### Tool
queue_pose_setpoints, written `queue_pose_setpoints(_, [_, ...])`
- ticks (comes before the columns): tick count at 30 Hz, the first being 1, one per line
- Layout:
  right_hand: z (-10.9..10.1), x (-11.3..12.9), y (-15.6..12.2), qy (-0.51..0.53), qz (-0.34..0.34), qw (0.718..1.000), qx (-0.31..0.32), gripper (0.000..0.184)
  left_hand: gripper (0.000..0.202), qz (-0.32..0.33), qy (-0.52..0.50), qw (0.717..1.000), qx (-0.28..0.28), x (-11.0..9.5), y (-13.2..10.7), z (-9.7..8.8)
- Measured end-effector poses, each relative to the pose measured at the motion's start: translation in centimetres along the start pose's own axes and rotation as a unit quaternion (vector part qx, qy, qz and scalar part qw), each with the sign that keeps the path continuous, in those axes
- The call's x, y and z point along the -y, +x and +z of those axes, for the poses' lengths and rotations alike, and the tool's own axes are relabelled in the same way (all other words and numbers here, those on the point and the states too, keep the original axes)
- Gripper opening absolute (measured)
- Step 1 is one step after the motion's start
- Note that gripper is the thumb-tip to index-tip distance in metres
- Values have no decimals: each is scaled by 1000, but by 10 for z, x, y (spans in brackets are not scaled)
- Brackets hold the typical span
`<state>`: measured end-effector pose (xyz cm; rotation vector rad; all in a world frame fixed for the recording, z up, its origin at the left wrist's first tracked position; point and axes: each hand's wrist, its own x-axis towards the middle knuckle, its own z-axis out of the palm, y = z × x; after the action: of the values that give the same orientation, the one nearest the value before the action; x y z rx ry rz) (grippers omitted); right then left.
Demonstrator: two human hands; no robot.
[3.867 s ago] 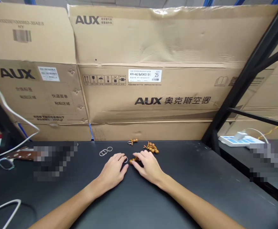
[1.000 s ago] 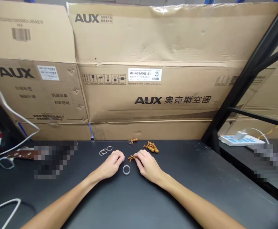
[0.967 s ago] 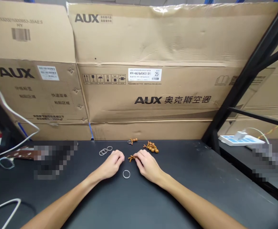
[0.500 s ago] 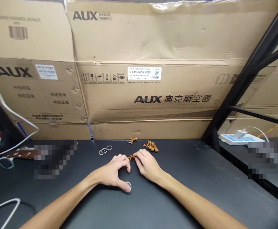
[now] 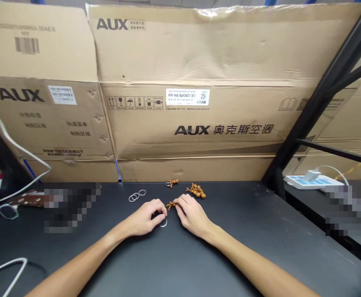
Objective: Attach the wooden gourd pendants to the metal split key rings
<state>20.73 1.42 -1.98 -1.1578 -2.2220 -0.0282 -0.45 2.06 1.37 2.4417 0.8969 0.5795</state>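
My left hand (image 5: 146, 216) rests on the black table (image 5: 230, 247) with fingers curled, pinching a silver key ring (image 5: 164, 223) that lies against the tabletop. My right hand (image 5: 192, 213) sits just right of it, fingertips pinched on a small brown wooden gourd charm (image 5: 170, 204). Behind the hands lie a few loose silver rings (image 5: 136, 195), a single charm with a ring on it (image 5: 172, 182) and a small heap of brown gourd charms (image 5: 196, 191).
Large AUX cardboard boxes (image 5: 186, 103) wall off the back of the table. A black metal rack post (image 5: 317, 103) slants up at the right, with a white power strip (image 5: 310, 180) beyond it. White cables (image 5: 10, 268) lie at the left.
The ring dropped from between the hands onto the table; my left hand reached down, pressed it with the thumb, then drew it back up beside the charm. My right hand stayed put.
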Motion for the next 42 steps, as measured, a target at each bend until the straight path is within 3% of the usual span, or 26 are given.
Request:
queue_pose_setpoints(3, [0,0,0,0,0,1000,-1,18,10,42,-25,998,46,3,-2,-12])
queue_pose_setpoints(7, [0,1,0,-1,1,1000,-1,18,6,34,-27,997,71,10,-4,-16])
queue_pose_setpoints(13, [-1,2,0,7,0,1000,-4,18,14,14,8,1000,-13,13,-2,-5])
queue_pose_setpoints(20, [0,1,0,13,-3,1000,-12,18,10,53,56,997,23,11,-4,-14])
queue_pose_setpoints(28, [3,-4,0,70,3,997,-12,18,17,53,79,995,-26,5,-5,0])
queue_pose_setpoints(34, [5,-9,-1,142,34,989,-18,11,18,6,1,996,-89,11,-1,6])
queue_pose_setpoints(42, [0,-5,0,176,39,984,6,7,25,-54,-8,995,-82,6,0,5])
